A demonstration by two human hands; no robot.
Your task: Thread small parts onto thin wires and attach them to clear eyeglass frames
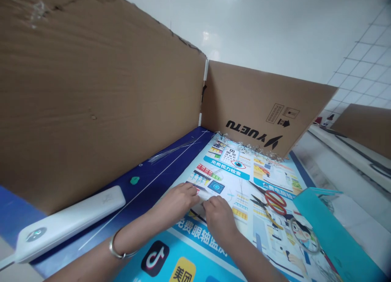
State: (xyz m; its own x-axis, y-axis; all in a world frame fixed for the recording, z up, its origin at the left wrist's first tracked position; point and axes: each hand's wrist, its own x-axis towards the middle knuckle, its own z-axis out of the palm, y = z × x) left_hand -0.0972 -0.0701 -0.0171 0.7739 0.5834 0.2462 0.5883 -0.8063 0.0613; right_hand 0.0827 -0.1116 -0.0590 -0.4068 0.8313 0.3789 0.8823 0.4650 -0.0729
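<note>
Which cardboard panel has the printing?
The far cardboard panel, with black YUETU lettering and small package marks; the large left panel shows no print.

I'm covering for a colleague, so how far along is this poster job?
Done, it seems: the YUETU cardboard stands against the poster's far edge, with clear tape scraps along it. In hand: the left hand and right hand press a white paper piece on the poster. Still left: the red-handled scissors lie unused beside them.

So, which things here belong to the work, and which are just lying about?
Work: left hand, right hand, printed poster.

Lying about: scissors, white bar, teal sheet, cardboard.
</note>
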